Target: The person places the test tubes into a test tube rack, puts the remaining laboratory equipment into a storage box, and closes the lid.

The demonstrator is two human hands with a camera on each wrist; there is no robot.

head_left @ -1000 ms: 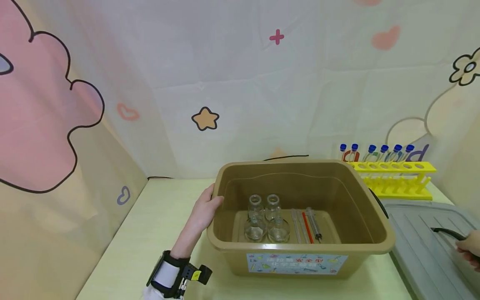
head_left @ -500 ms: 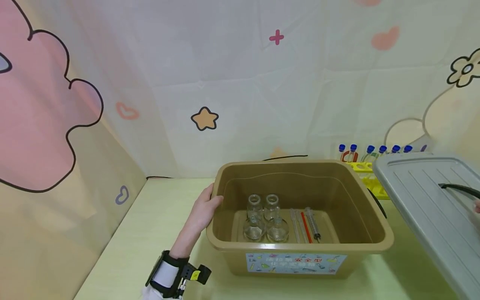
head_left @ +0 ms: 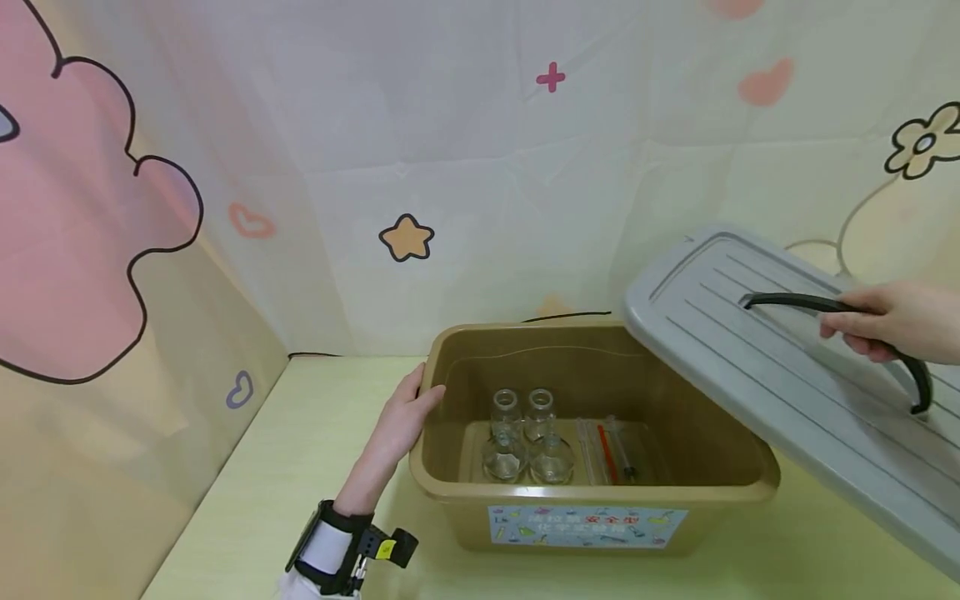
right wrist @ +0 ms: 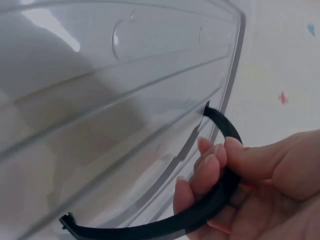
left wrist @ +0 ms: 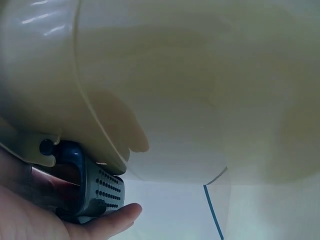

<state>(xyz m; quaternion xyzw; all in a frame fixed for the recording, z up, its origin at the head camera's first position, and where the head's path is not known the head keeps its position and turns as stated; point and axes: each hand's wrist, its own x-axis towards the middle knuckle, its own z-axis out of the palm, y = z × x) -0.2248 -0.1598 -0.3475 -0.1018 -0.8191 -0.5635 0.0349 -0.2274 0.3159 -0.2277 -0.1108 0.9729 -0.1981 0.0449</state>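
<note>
A brown plastic storage bin (head_left: 450, 533) stands on the table, its top uncovered. My left hand (head_left: 400, 418) holds its left rim, thumb over the edge; the left wrist view shows a dark dotted side latch (left wrist: 104, 190) beside the fingers. With my right hand (head_left: 896, 321) I grip the black handle (right wrist: 200, 212) of a grey lid (head_left: 780, 367). The lid tilts in the air, its left corner overlapping the bin's back right rim. Inside the bin are glass bottles (head_left: 540, 414), round flasks (head_left: 551, 460), droppers (head_left: 587, 454), a red stick (head_left: 608, 454) and a syringe (head_left: 622, 450).
A patterned cloth backdrop (head_left: 465, 167) hangs behind the pale table (head_left: 300, 467). The raised lid hides the area right of the bin, including the yellow test tube rack seen earlier. A label (head_left: 588, 527) covers part of the bin's front.
My right hand has raised the lid off the table and carried it leftward, tilting it toward the bin's right side. My left hand has stayed on the rim.
</note>
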